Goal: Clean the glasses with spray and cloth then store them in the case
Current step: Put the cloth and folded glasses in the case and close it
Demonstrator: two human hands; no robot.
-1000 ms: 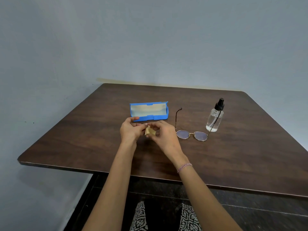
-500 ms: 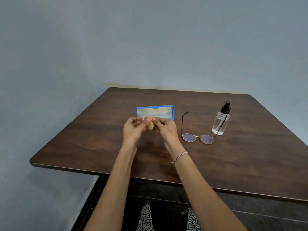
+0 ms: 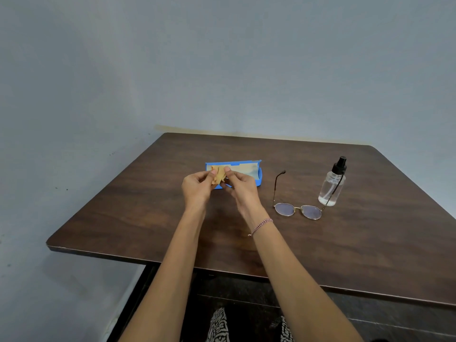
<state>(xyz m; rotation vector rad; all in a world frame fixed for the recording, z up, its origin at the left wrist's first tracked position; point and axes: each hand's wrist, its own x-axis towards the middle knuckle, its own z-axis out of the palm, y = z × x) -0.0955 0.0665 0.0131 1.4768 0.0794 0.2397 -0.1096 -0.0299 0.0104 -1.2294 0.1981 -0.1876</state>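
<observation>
A dark wood-grain table (image 3: pixel 148 213) stands against a plain blue-grey wall (image 3: pixel 222 70). Above its middle, the fingertips (image 3: pixel 213 172) of both hands pinch a small crumpled tan cloth (image 3: pixel 218 178), held clear of the tabletop. The left hand (image 3: pixel 197 188) grips its left side and the right hand (image 3: pixel 240 187) its right, with the other fingers curled in. A thin bracelet (image 3: pixel 261 225) circles the right wrist.

Just beyond the hands the blue case (image 3: pixel 250 170) lies open, its pale lining showing; part of it is hidden behind the cloth. To the right, apart from the hands, the glasses (image 3: pixel 298 211) rest on the table with arms unfolded and lenses toward the near edge. One arm runs across the front of the clear spray bottle (image 3: pixel 332 188), which stands upright at the far right; whether they touch cannot be told.

The task looks barely begun. The cloth is in hand, probably being opened out, while the bottle and glasses lie ungripped. Spraying, wiping, folding the arms and storing in the case all appear to remain.
</observation>
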